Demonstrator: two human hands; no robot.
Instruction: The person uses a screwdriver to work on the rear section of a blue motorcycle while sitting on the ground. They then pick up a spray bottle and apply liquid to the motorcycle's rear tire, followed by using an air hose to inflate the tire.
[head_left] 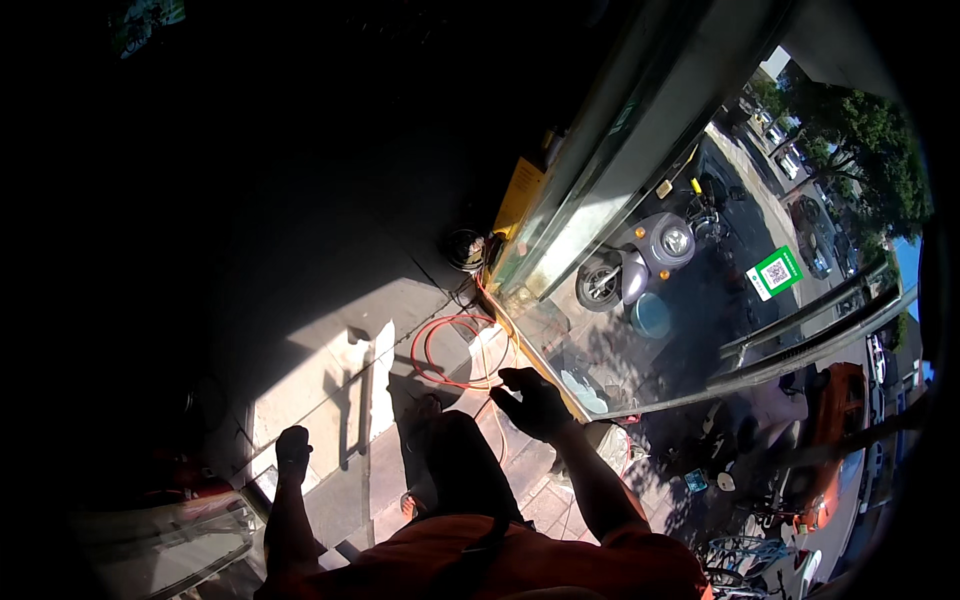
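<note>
My left hand [293, 450] hangs low over the sunlit floor at the left, a dark outline with its fingers curled in. Nothing shows sticking out of it. My right hand [534, 404] is raised in front of the glass, thumb and fingers apart and nothing visible between them. Just beyond its fingertips, a loosely coiled orange-red hose or cable [428, 372] lies on the floor. Both hands are in shadow, so finer detail is lost. Below and between them show my dark trouser leg [465, 455] and orange top [480, 555].
A framed glass pane [600, 330] runs along the right, with a green-bordered square code sticker [775, 273]. Through it show a grey scooter [655, 255], a translucent bucket [651, 315] and an orange car [835, 440]. A yellow panel [518, 195] leans by the frame. Deep shadow hides the left.
</note>
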